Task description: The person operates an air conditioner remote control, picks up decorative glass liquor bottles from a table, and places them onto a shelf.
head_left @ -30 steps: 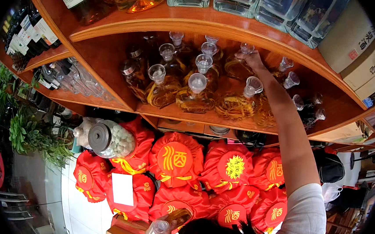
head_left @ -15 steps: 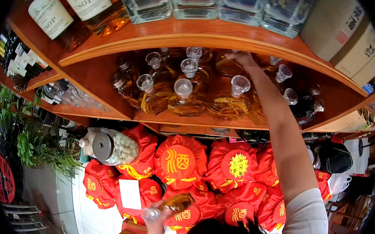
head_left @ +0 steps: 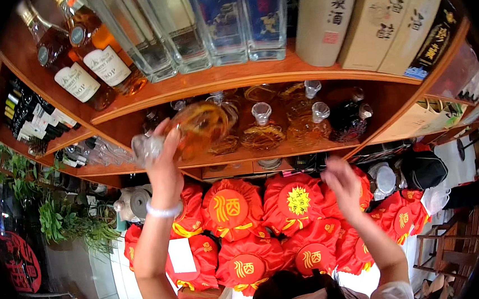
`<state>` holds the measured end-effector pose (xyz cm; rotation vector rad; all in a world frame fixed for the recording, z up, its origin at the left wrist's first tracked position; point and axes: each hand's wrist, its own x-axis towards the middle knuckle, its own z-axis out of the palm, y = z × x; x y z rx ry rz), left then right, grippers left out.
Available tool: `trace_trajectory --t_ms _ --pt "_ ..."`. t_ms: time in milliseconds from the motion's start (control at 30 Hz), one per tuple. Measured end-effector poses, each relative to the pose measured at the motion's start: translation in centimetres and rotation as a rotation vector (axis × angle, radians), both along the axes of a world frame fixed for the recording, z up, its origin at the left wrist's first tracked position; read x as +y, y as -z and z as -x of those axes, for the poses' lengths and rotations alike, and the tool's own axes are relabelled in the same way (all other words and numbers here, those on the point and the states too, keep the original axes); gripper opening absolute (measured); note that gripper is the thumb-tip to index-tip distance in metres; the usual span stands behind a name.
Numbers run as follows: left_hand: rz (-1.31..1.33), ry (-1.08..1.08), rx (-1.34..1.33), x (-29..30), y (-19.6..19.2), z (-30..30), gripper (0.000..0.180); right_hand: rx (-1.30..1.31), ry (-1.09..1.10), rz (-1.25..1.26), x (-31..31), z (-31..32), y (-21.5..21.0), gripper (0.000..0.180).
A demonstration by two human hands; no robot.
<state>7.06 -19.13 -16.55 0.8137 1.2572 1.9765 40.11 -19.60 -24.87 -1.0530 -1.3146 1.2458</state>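
My left hand (head_left: 164, 164), with a white bracelet at the wrist, grips a round glass decanter (head_left: 201, 127) of amber liquor by its neck. The decanter is tilted on its side in front of the middle wooden shelf (head_left: 168, 172), its clear stopper (head_left: 147, 148) pointing left. Behind it, similar stoppered decanters (head_left: 262, 136) stand on that shelf, partly hidden by the raised one. My right hand (head_left: 342, 183) is empty, slightly blurred, its fingers loosely stretched. It hovers below the shelf edge, over the red cloth-covered jars (head_left: 294, 201).
Tall clear bottles (head_left: 216, 33), two amber bottles (head_left: 103, 64) and upright boxes (head_left: 365, 27) line the upper shelf. Below left are a lidded glass jar (head_left: 138, 205) and a white paper (head_left: 181, 256) on a red jar. Green plants (head_left: 59, 220) stand at the left.
My left hand has lifted the decanter from low over the red jars up to the shelf. My right hand has withdrawn from the decanters and come down empty. The view has shifted too.
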Motion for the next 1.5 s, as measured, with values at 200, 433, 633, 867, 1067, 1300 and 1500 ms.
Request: trace_trajectory --t_ms 200,433,633,867,1067,1300,1500 --pt "-0.04 0.034 0.192 6.2 3.5 -2.3 0.035 -0.409 0.26 0.304 -17.7 -12.6 8.9 0.018" --pt "-0.083 -0.04 0.106 11.4 4.9 -4.8 0.042 -0.531 0.405 0.765 -32.9 -20.0 15.7 0.019" --pt "0.129 0.193 0.25 18.4 8.5 -2.4 0.064 -0.545 0.444 1.256 -45.7 -27.1 19.9 0.017" --pt "0.315 0.366 0.591 25.5 13.4 -4.7 0.041 -0.287 0.574 1.416 -63.3 -32.6 29.0 0.027" --pt "0.436 0.512 0.632 26.5 15.9 -7.0 0.048 -0.224 0.61 1.437 -64.5 -31.7 28.1 0.029" --pt "0.391 0.552 0.66 28.2 17.1 -7.9 0.05 -0.256 0.633 1.489 -66.3 -31.4 25.3 0.03" --pt "0.333 0.499 0.708 28.5 17.4 -6.7 0.05 -0.273 0.565 1.498 -63.6 -31.4 24.8 0.029"
